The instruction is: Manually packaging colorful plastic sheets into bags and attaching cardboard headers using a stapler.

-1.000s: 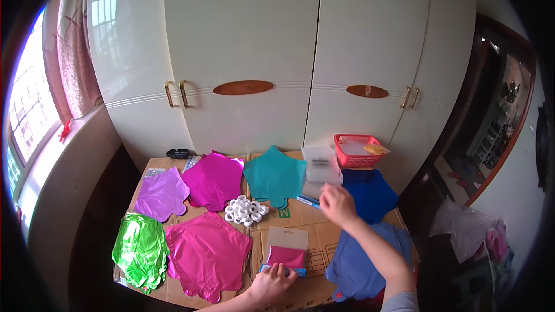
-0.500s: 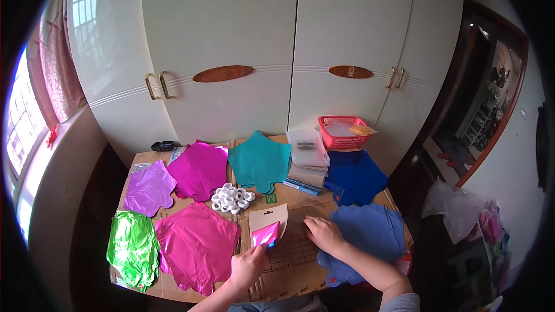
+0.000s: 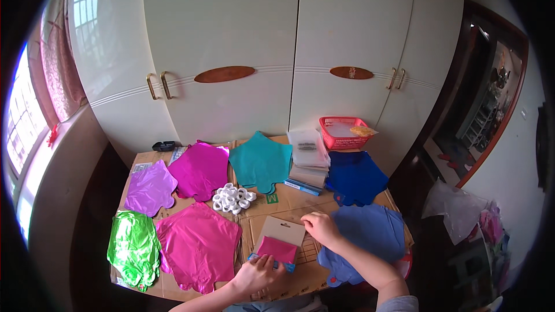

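Note:
A beige backing card with a hang hole lies tilted at the near middle of the cardboard-covered table. On it rests a small folded piece of pink foil, with a strip of blue showing along its lower edge. My left hand has its fingers bent over the near left edge of the foil and the card, gripping them. At the card's upper right corner, my right hand is closed, thumb and forefinger pinching the edge. My right forearm crosses above a stack of blue flat foil balloons.
Flat foil balloons in pink, green, lilac, magenta, teal and dark blue surround the card. White rings are heaped mid-table. Behind are stacked clear sleeves and a red basket.
The card has turned and lies flatter, nearer my right hand, which now pinches its corner. My left hand has lowered the pink foil onto the card.

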Demonstrator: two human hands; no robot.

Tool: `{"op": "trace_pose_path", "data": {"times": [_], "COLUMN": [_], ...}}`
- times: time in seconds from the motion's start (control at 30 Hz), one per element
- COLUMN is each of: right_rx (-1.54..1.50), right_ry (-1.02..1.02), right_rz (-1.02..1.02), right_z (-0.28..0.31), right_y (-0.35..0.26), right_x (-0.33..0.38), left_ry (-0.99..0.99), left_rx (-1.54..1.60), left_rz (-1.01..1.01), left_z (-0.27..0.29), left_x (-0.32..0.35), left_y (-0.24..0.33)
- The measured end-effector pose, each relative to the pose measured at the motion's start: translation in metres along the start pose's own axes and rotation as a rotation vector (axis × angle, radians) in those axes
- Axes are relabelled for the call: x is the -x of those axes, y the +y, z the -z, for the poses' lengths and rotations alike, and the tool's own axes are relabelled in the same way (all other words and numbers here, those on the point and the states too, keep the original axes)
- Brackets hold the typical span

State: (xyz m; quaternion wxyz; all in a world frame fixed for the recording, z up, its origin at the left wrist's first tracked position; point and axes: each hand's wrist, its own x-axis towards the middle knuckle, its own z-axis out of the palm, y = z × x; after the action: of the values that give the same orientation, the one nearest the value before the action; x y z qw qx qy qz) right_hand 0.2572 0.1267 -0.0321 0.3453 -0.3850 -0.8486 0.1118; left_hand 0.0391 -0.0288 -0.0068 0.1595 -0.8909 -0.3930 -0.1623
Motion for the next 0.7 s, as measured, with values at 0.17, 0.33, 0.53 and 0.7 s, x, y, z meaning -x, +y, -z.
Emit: {"op": "trace_pose_path", "data": {"times": [0.17, 0.33, 0.53, 0.7], "right_rx": [0.063, 0.162, 0.242, 0.285], "right_ry": [0.018, -0.018, -0.05, -0.116], "right_rz": [0.069, 0.183, 0.224, 0.283], "right_z": [-0.005, -0.01, -0.017, -0.018], "right_y": [-0.026, -0.029, -0.023, -0.027], "right_x": [-0.004, -0.001, 0.004, 0.008], "left_ry": [-0.033, -0.057, -0.039, 0.02], "left_rx": [0.054, 0.049, 0.05, 0.05], "left_rz": [-0.054, -0.053, -0.064, -0.075], "left_z": [0.011, 0.009, 0.008, 0.01], "left_x": [-0.006, 0.001, 0.005, 0.0], "left_y": [0.009, 0.011, 0.011, 0.002]}}
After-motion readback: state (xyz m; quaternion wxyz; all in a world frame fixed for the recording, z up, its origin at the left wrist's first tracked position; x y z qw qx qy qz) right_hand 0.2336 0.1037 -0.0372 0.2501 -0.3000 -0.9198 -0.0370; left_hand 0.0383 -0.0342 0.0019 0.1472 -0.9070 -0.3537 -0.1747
